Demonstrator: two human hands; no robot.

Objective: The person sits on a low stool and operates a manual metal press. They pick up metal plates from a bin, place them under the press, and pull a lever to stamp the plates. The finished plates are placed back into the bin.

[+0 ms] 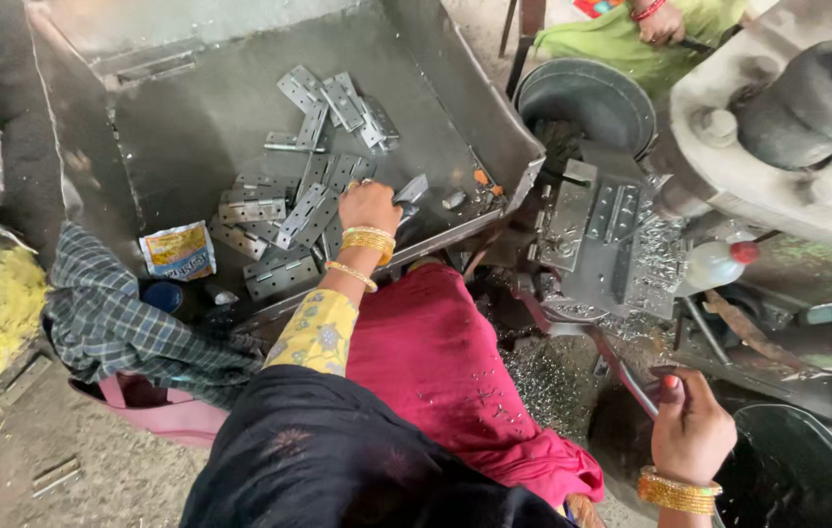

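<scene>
While hinges (284, 210) crowd the tray (191, 127), a bottle (719, 264) flanks the press (612, 240)

Dusty concrete floor (93, 460), daylight.

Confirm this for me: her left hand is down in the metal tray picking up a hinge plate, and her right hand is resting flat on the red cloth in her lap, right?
Not quite. The head view shows the right hand gripping a lever handle beside the press, not resting on the red cloth. The left hand is indeed in the metal tray among the hinge plates.
</scene>
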